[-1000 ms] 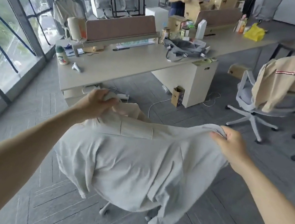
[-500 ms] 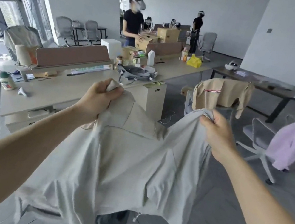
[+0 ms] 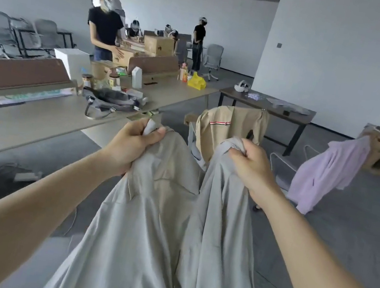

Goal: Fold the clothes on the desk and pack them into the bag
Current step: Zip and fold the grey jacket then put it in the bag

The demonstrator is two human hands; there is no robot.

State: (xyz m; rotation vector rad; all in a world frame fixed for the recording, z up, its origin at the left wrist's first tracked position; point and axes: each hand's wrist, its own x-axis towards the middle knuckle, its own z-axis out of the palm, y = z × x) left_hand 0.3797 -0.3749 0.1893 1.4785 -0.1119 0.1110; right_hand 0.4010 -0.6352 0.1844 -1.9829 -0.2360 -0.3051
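Both the left hand and right hand grip an unfolded grey garment aloft, folding barely begun, the bag unpacked.

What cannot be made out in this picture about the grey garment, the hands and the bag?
Head view only.
- Grey garment: lower end cut off by the bottom edge; its kind is unclear.
- Left hand and right hand: most fingertips hidden in the bunched cloth.
- Bag on the desk: open or closed, too small and blurred.
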